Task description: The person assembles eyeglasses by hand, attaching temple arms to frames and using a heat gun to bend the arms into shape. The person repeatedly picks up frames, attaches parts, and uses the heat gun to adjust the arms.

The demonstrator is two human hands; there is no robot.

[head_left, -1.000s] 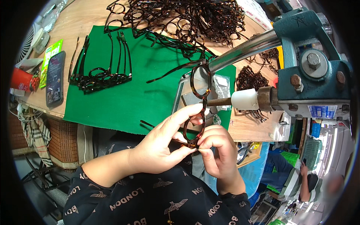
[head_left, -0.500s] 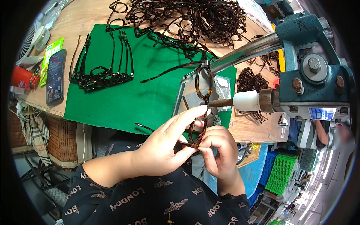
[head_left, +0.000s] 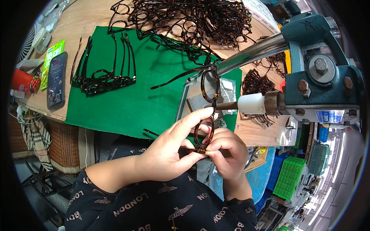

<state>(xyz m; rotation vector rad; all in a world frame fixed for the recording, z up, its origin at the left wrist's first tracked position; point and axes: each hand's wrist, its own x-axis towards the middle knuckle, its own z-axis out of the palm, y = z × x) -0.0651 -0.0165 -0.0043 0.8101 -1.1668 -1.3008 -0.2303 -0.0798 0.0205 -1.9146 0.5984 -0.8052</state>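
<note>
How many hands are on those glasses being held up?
2. The left hand holds the tortoiseshell glasses frame from its left, a finger up by its middle; the right hand pinches its lower end. Some fingers are partly hidden, but no third hand shows.

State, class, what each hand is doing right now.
Left hand: closed, holding the tortoiseshell glasses frame.
Right hand: closed, pinching that frame's lower end.

We lose the middle of one temple [head_left: 150,133] of the eyeglass frame [head_left: 218,87] behind the left hand [head_left: 165,156]; the right hand [head_left: 230,154] covers its lower corner. For us, the top edge cuts the heap of frames [head_left: 216,21], and the phone's [head_left: 57,81] screen is too small to read.
</note>
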